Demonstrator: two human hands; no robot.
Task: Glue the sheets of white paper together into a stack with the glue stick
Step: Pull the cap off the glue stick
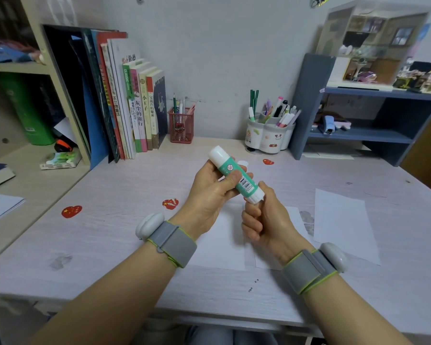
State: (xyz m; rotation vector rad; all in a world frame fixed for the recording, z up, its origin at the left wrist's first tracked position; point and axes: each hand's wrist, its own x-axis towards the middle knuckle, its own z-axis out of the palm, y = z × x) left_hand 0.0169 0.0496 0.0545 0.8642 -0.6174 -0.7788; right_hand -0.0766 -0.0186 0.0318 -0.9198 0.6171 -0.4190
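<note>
Both hands hold the glue stick above the desk's middle — left hand curled round its barrel, right hand gripping its base. White paper sheets lie beneath — another nearer the right edge.

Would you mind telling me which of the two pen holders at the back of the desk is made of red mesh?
The red mesh pen holder stands just right of the row of books. The other holder, further right, is solid white with cartoon stickers.
</note>
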